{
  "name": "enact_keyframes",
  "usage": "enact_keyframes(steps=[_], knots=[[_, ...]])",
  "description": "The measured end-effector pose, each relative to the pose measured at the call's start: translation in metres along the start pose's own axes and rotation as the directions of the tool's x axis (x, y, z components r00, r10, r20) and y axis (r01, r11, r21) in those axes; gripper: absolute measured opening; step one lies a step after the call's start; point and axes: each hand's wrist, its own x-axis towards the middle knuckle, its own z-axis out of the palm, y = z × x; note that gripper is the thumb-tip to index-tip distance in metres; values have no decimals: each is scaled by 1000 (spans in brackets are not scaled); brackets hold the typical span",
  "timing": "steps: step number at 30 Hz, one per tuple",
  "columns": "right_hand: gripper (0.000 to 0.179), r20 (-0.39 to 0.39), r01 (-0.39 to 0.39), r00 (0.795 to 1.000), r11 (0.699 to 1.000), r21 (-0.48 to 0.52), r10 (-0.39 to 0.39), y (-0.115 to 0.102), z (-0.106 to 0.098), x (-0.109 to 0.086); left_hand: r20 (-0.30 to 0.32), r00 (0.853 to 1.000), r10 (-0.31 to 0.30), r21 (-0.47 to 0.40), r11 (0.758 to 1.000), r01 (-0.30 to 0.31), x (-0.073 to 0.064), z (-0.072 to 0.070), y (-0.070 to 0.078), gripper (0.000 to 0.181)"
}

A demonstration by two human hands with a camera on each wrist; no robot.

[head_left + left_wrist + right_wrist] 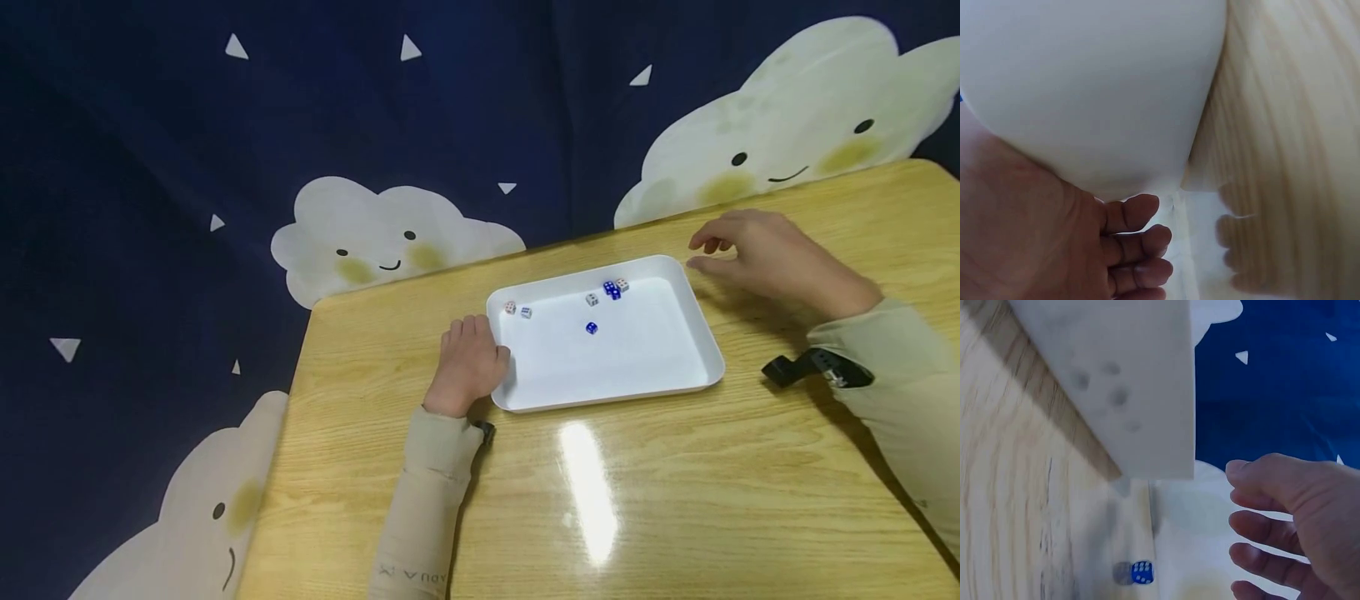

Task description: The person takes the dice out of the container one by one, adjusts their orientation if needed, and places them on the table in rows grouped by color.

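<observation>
My left hand grips the left edge of a shallow white tray, its thumb over the rim. In the left wrist view, the fingers lie along the tray's outer side. Inside the tray are several dice: a blue die near the middle, a white die behind it, a blue-and-white cluster at the back, and a white die beside another at the back left. My right hand hovers off the tray's back right corner, fingers loosely bent and holding nothing. The right wrist view shows a blue die beyond the tray.
The tray sits on a wooden table with a bright light reflection in front of it. A dark blue curtain with white clouds and triangles hangs behind the table's back edge and down its left side.
</observation>
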Motion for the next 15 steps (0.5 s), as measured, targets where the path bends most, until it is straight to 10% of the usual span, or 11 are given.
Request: enact_keyframes(steps=[15], knots=[[28,-24,71,997,997,-18,-72,-36,-8,10,14,1000,-2,-12,1000,2,-1,-4,0,37]])
